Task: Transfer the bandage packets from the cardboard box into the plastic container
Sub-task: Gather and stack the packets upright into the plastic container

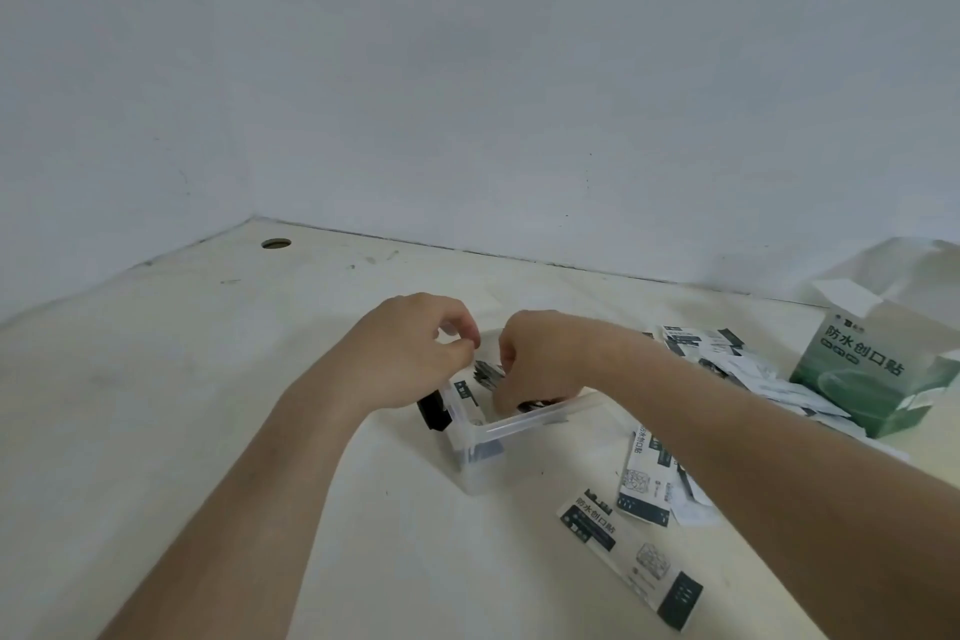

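Plainly legible on the green-and-white cardboard box (872,369), far to the right of the right hand (540,364), are the characters 防水创口贴; its top flaps stand open. The same characters run along a loose bandage packet (628,556) lying on the bench (208,379), nearer the person than the right hand and beside that forearm; its finer print is too small to read. A heap of packets (727,359) spreads between the right hand and the box. Both hands meet over the clear plastic container (530,418), whose black latch (434,413) sits just below the left hand (415,353). The right hand's curled fingers grip a small stack of packets (488,374) above the container's opening. The left hand's thumb and forefinger close together just beside that stack; whether they pinch it cannot be told. At least 1 upright packet (465,392) stands inside, against the wall under the left hand.
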The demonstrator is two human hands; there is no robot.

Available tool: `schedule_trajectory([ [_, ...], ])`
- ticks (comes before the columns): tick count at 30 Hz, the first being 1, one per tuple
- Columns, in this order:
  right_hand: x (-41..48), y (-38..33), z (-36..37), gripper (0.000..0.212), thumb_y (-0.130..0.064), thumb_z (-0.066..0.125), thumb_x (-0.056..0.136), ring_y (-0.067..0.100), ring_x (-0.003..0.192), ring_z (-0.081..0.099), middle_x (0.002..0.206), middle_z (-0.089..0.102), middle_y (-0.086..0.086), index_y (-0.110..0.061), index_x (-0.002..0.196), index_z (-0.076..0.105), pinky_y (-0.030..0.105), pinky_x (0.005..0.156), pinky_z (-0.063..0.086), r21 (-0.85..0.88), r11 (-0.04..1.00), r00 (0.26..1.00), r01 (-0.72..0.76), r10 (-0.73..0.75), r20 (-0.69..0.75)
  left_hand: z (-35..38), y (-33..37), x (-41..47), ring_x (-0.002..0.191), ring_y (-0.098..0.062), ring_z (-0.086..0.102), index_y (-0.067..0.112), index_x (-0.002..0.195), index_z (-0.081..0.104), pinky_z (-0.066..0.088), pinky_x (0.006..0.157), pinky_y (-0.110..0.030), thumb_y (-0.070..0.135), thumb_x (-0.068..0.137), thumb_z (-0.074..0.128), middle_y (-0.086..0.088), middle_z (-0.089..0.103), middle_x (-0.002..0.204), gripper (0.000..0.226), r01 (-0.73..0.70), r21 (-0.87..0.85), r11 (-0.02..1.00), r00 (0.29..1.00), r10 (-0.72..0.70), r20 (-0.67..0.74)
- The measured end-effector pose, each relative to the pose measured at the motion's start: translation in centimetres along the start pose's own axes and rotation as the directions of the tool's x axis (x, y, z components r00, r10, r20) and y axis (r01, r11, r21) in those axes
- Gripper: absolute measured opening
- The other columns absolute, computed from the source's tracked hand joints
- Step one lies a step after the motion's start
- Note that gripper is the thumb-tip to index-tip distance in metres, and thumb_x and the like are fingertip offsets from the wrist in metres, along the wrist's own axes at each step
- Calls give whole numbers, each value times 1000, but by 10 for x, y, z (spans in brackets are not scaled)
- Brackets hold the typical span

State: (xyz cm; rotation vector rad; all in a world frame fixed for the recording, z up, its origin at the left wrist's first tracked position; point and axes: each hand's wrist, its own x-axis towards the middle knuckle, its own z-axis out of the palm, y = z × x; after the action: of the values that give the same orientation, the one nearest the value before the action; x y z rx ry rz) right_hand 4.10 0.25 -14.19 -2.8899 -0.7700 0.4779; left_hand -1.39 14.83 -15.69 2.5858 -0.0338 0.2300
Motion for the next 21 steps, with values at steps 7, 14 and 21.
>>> schedule_trajectory([
  [7, 5, -18, 6, 26, -27, 74, 72, 15, 45, 50, 55, 53, -1, -12, 61, 56, 20, 52, 44, 178, 984, 1000, 1, -7, 31, 2, 0, 3, 91, -7, 58, 29, 95, 69, 40, 69, -14, 28, 91, 52, 19, 60, 87, 17, -12, 0, 1000, 1000, 12, -11],
  [14, 7, -16, 3, 36, -27, 72, 80, 28, 77, 72, 96, 74, 15, -1, 104, 66, 41, 82, 59, 424, 905, 998, -44, 18, 63, 4, -3, 5, 80, 2, 57, 32, 91, 69, 37, 62, -17, 27, 90, 54, 17, 65, 89, 16, 4, -66, 998, 999, -7, -47],
  [21, 4, -11, 1, 27, -7, 59, 91, 29, 71, 68, 101, 70, 26, 7, 114, 59, 39, 77, 60, 582, 810, 994, -73, 9, 112, 5, -3, 4, 88, 0, 59, 32, 91, 68, 41, 67, -16, 27, 89, 56, 15, 67, 95, 14, 19, -118, 993, 998, -26, -55],
])
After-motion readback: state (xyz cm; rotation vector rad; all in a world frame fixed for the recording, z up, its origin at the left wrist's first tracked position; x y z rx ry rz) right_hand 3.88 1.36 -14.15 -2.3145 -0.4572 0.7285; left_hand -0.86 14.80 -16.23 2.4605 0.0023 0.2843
